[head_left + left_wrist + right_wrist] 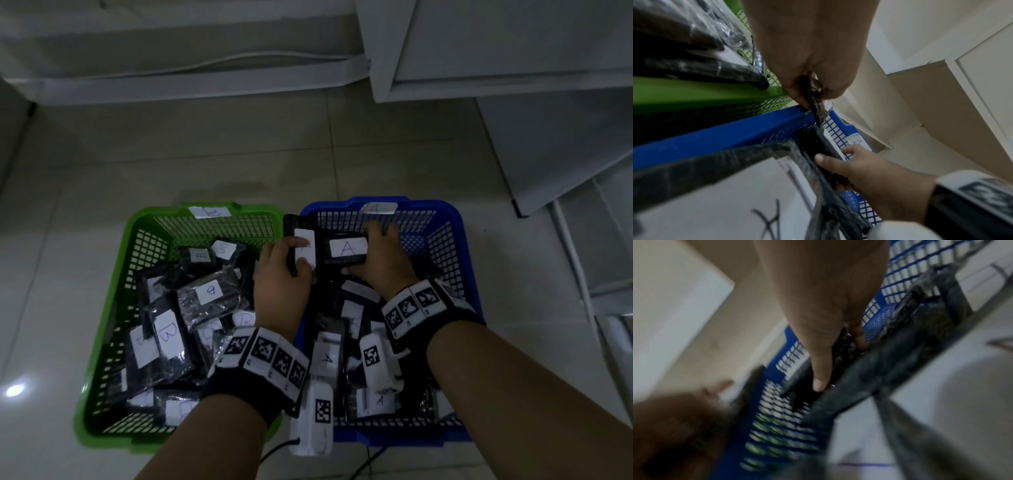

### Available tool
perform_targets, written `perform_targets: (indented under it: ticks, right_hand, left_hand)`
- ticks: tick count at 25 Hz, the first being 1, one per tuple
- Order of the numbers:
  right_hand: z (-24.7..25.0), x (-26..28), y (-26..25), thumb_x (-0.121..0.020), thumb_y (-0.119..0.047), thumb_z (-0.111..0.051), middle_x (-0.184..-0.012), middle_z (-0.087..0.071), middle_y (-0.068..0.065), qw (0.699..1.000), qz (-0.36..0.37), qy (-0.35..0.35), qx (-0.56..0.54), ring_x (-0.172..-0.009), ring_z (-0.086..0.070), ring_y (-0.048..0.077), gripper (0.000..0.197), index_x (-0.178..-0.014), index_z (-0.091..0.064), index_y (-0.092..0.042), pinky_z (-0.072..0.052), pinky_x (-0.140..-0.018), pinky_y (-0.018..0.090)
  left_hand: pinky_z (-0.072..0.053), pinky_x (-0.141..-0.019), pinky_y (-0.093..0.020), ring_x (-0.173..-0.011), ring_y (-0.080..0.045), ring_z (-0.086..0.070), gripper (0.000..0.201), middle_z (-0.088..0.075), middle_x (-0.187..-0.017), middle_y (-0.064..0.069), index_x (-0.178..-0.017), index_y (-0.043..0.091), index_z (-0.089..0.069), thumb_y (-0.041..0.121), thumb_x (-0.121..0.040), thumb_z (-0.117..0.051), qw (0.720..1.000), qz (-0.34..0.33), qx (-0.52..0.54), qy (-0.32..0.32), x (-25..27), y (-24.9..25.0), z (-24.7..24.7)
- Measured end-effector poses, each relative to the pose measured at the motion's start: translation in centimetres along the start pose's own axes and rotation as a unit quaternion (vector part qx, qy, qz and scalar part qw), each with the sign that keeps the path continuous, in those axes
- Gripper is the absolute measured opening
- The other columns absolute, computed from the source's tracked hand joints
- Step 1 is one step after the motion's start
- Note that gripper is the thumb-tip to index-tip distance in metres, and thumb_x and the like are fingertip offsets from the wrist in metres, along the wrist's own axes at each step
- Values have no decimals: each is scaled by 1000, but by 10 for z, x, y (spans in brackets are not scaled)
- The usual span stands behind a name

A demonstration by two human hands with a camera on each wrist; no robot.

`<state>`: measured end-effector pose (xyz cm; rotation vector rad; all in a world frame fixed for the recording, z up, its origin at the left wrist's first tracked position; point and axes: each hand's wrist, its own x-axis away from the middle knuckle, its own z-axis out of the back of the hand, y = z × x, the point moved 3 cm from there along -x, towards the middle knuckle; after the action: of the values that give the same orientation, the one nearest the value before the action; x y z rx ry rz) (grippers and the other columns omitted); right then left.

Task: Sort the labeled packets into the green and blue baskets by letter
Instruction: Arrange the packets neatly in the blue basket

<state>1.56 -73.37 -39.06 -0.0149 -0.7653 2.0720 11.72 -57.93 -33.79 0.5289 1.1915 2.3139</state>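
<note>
- Over the blue basket (455,240), your left hand (279,287) pinched an upright black packet (301,240), its label's letter hidden by your fingers.
- Beside it, your right hand (383,257) gripped the packet labeled A (346,250).
- On the tiled floor (239,154), the green basket (113,308) held B packets (168,339).

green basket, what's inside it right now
The green basket holds a loose heap of black packets whose white labels mostly read B. Lower packets are buried, and the left hand hides its right edge.
</note>
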Motion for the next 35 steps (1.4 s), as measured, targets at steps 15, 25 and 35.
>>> perform_targets:
  ticks: [15, 25, 35]
  right_hand:
    - [43, 19, -1, -94, -27, -54, -88, -65, -2, 934, -73, -36, -347, -73, -60, 11, 17, -109, -62, -21, -47, -58, 21]
    - [26, 8, 15, -93, -26, -55, -99, -66, 18, 974, -131, -38, -182, -87, -63, 30, 31, -108, -62, 0, -55, -81, 40]
    - [19, 6, 7, -80, -15, -69, -112, -66, 16, 974, -82, -2, -214, -106, -61, 30, 40, -119, -62, -8, -51, -94, 41]
  left_hand:
    - [-47, -82, -19, -100, -13, -59, 26, -59, -106, 4, -113, 15, -53, 10, -89, -60, 994, -42, 37, -93, -16, 26, -20]
    - [-43, -103, -34, -115, -24, -52, 30, -56, -123, -7, -112, 13, -68, 7, -84, -59, 971, -158, -137, -112, -16, 11, -36]
    - [-19, -109, -46, -135, -19, -29, 45, -26, -149, 8, -133, 32, -49, 32, -89, -53, 922, -112, -331, -165, -8, 11, -32]
